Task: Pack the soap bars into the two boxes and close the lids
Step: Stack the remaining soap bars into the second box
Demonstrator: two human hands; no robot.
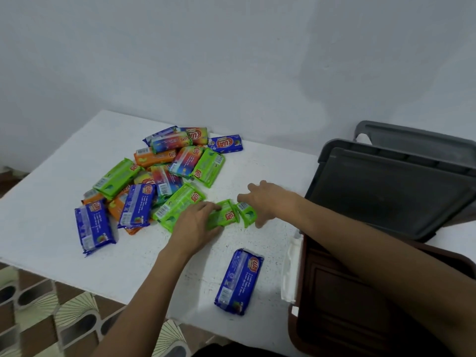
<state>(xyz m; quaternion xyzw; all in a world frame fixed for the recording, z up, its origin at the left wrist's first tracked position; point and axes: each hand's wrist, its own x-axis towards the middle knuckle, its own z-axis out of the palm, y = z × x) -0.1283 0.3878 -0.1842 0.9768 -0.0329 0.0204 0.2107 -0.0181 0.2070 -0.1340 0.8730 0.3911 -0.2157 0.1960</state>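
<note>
A heap of wrapped soap bars (164, 173), green, blue, orange and rainbow, lies on the white table (51, 202). My left hand (195, 225) grips a green soap bar (224, 215) at the heap's near edge. My right hand (268, 199) reaches in from the right with spread fingers over a second green bar (247, 212). One blue soap bar (239, 282) lies alone nearer to me. A dark brown box (334, 292) stands open at the right, with a grey lid (391, 189) leaning behind it.
A second grey lid or box (412, 135) shows behind the first at the far right. The white wall runs along the table's back edge. A patterned floor (51, 318) lies below the table's near-left edge.
</note>
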